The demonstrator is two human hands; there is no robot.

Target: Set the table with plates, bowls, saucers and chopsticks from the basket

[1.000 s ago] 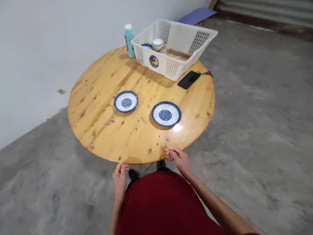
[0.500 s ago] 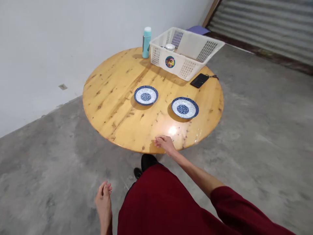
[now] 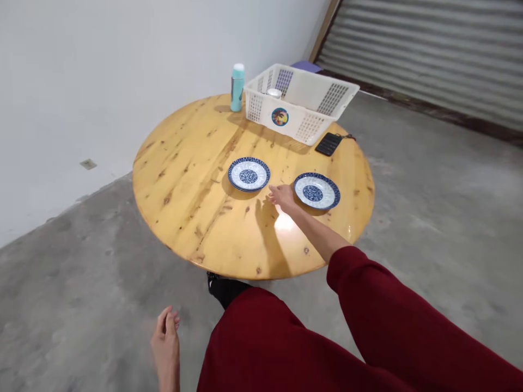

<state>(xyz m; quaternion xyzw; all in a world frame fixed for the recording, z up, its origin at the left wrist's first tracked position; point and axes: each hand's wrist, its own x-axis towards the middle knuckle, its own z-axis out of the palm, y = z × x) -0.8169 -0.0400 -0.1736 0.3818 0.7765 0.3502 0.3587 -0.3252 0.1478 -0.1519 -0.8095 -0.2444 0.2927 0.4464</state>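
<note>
Two blue-and-white items lie on the round wooden table (image 3: pixel 183 179): a left plate (image 3: pixel 249 174), with a second rim showing beneath it, and a right plate (image 3: pixel 317 190). My right hand (image 3: pixel 281 196) is stretched over the table between them, fingers apart and holding nothing. Its fingertips are close to the left plate's lower right rim, apart from it. Low on the left, beside my body and off the table, hangs my left hand (image 3: pixel 166 342); its fingers are loosely bent and apart, with nothing in them.
A white plastic basket (image 3: pixel 300 128) stands at the back of the table with a white dish (image 3: pixel 274 93) inside. To its left is an upright turquoise bottle (image 3: pixel 237 90). A black phone (image 3: pixel 329 144) lies in front right of the basket. A wall (image 3: pixel 102 81) borders the left.
My right hand has moved forward from the table's near edge to between the plates. My left hand stays low at my side. The view has shifted slightly.
</note>
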